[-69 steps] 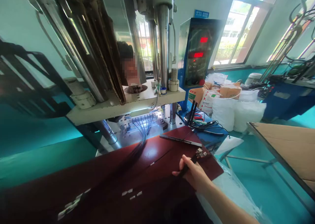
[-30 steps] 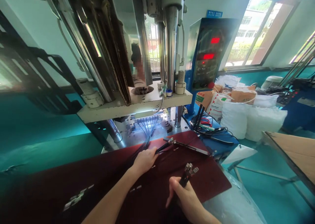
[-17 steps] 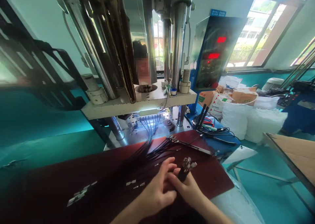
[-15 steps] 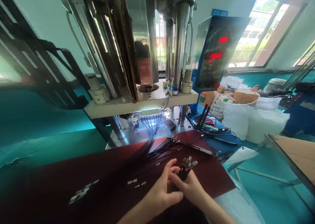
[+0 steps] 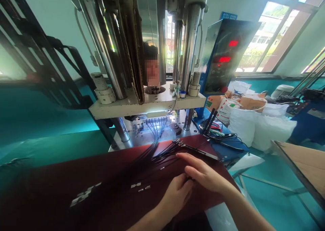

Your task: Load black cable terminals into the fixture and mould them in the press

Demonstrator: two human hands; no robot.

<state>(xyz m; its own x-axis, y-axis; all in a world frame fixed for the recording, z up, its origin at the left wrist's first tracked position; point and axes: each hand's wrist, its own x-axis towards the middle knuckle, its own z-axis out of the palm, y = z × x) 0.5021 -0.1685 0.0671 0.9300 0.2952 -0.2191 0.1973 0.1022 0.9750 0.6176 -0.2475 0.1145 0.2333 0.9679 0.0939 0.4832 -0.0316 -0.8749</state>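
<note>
My left hand is closed in a fist low over the brown-red board. A dark bit shows at its thumb, apparently the bundle of black cables; their metal ends are hidden behind my right hand. That right hand is stretched out above and to the right of the left, its fingers extended toward a fan of loose black cables. Those cables have small metal connectors at their ends. Whether its fingertips touch a cable is unclear. More flat metal connectors lie at the left, and others near my left hand.
Ahead stands a press with steel columns; cables run from its lit lower plate. A person's head shows behind it. A control box with red displays, a blue side table with tools and wires, and white sacks are at right.
The cable bundle with metal ends, held upright in my right hand before, is out of sight. My right hand has opened and reached forward-left over the cables; my left has closed and lowered.
</note>
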